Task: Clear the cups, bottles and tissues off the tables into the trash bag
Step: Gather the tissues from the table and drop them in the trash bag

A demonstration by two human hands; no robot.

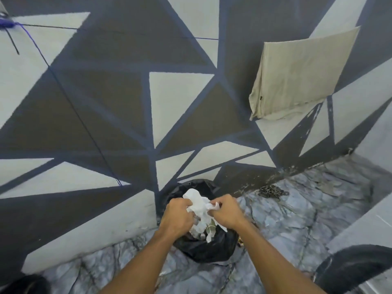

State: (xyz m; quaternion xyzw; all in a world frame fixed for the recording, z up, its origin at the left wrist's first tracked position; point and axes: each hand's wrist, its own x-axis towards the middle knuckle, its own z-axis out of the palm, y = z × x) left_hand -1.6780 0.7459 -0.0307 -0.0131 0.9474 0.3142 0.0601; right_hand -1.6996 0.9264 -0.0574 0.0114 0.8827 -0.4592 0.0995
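A black trash bag [203, 250] stands open on the floor against the painted wall. Inside it I see pale rubbish, partly hidden by my hands. Both hands are over the bag's mouth. My left hand [177, 216] and my right hand [227, 211] are closed on a bunch of crumpled white tissues [198, 203], which sticks up between them just above the bag.
The wall [106, 102] with grey, white and brown triangles rises right behind the bag. A beige cloth [297, 75] hangs on it at upper right. A chain [271, 190] lies on the marble-patterned floor [297, 219]. A dark round object [352, 266] sits at lower right.
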